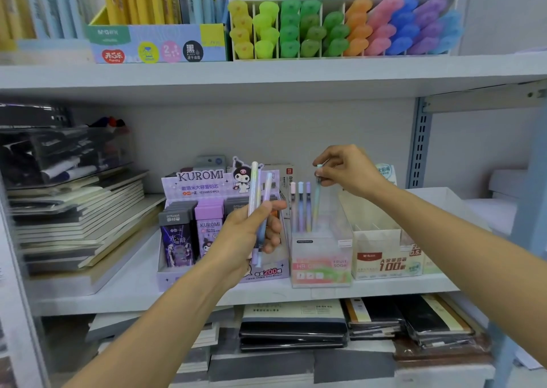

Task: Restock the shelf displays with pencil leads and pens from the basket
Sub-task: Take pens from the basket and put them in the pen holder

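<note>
Middle shelf is pretty cramped, tbh. The shelf above hangs low over my hands, and the blue slotted upright boxes in the right side. There's a bit of bare shelf in front of the boxes, and open air between the box tops and the grey back wall — that's where both hands are.

My right hand is pinching the top of a mint pastel pen with the fingertips, its lower end down inside the clear pen box. Three more pastel pens already stand upright in that box, just left of mine.

My left hand is closed around a small bunch of pens, held upright in front of the Kuromi lead display. That one's got purple and dark lead cases standing in rows. Right of the clear box sits a white M&G lead carton — can't tell what's in it.

Stacked notebooks fill the left end.
</note>
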`<action>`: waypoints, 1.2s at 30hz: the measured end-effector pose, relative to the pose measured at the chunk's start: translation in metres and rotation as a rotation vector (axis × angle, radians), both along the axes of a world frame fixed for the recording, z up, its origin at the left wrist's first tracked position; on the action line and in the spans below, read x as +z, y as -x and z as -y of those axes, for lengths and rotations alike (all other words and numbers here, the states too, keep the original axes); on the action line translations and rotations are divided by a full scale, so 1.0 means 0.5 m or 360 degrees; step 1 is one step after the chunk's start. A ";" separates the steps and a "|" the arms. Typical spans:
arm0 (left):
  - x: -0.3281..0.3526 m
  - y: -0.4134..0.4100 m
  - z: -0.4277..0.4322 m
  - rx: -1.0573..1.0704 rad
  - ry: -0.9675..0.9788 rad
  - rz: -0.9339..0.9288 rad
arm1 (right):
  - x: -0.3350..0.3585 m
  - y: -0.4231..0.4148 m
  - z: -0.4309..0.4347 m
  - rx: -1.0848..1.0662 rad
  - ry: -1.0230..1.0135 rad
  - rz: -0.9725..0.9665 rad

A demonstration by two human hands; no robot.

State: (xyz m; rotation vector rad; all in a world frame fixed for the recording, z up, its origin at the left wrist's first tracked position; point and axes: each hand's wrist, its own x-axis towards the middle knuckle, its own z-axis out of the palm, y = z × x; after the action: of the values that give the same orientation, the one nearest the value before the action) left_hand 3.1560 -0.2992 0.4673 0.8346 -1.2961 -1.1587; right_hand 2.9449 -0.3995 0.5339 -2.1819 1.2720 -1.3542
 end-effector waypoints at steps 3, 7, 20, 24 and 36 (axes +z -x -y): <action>0.000 -0.003 0.000 -0.0008 0.0021 0.0025 | -0.009 0.000 0.006 -0.0003 0.0026 -0.0037; -0.005 -0.001 -0.002 -0.0006 0.0033 0.0083 | -0.008 0.021 0.003 -0.0025 0.0037 -0.0055; -0.003 -0.009 -0.010 -0.0021 0.0019 0.0096 | 0.007 -0.001 -0.011 -0.0037 0.0082 -0.0162; -0.005 -0.009 -0.009 -0.0027 0.0005 0.0093 | 0.008 -0.005 -0.014 -0.0060 0.0099 -0.0136; -0.009 0.010 -0.015 -0.0094 0.0023 0.0196 | -0.007 0.014 -0.010 -0.0186 0.0225 -0.0242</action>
State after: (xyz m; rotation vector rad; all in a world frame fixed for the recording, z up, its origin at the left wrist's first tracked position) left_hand 3.1512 -0.2919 0.4630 0.8733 -1.4371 -1.1575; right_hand 2.9378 -0.3943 0.5302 -2.3799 1.4182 -1.3828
